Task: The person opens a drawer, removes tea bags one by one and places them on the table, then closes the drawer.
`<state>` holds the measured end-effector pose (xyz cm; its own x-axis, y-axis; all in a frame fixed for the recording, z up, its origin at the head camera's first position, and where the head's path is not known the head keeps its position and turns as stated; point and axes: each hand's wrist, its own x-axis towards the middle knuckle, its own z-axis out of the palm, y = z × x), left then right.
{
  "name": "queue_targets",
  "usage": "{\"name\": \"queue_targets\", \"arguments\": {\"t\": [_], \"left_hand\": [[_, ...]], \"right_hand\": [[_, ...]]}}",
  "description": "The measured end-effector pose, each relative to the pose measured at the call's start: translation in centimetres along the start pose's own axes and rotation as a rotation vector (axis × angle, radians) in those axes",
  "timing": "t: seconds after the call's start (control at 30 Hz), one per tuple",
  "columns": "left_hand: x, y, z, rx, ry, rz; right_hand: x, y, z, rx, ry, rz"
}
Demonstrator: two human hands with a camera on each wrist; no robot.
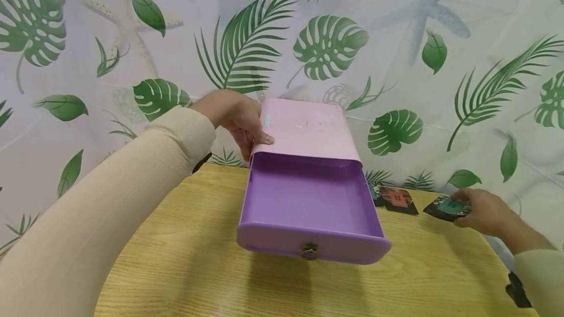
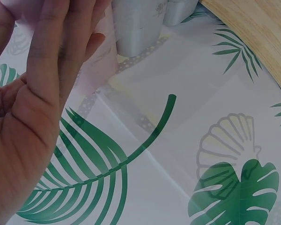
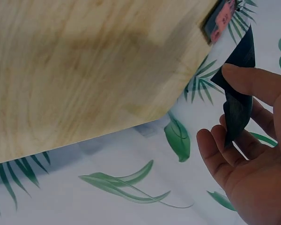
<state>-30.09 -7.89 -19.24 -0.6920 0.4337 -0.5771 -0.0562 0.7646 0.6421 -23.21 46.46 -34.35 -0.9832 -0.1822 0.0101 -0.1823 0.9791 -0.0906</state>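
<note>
My left hand (image 1: pixel 242 120) grips the left side of a pink box (image 1: pixel 308 128), thumb on its top. The box's purple drawer (image 1: pixel 304 199) is pulled out toward me and shows nothing inside. A small ring handle (image 1: pixel 309 252) hangs on the drawer front, with shadow on the table below. Off to the right, my right hand (image 1: pixel 484 212) pinches a small dark packet (image 1: pixel 448 207) with a green label between thumb and fingers. In the right wrist view the packet (image 3: pixel 241 89) looks creased. The left wrist view has my left hand (image 2: pixel 33 93) against the pink box.
A dark packet with a red label (image 1: pixel 398 199) lies near the table's back edge, right of the drawer, beside another (image 1: pixel 376 193) partly hidden. Behind the wooden table (image 1: pixel 198 258) hangs a leaf-patterned cloth (image 1: pixel 282 38). Pale rounded objects (image 2: pixel 138 28) appear in the left wrist view.
</note>
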Motion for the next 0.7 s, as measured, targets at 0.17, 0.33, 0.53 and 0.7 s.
{"name": "queue_targets", "arguments": {"t": [0.17,0.33,0.53,0.7], "left_hand": [[0.2,-0.1,0.0,-0.007,-0.001,0.0],[0.3,-0.1,0.1,-0.009,-0.003,0.0],[0.2,-0.1,0.0,-0.01,-0.008,0.002],[0.3,-0.1,0.0,-0.003,-0.014,0.007]], "right_hand": [[-0.4,0.8,1.5,0.036,-0.09,0.01],[-0.8,1.6,2.7,0.048,-0.208,0.018],[-1.5,2.2,3.9,0.006,-0.215,-0.03],[-1.8,1.7,4.1,-0.043,-0.082,-0.084]]}}
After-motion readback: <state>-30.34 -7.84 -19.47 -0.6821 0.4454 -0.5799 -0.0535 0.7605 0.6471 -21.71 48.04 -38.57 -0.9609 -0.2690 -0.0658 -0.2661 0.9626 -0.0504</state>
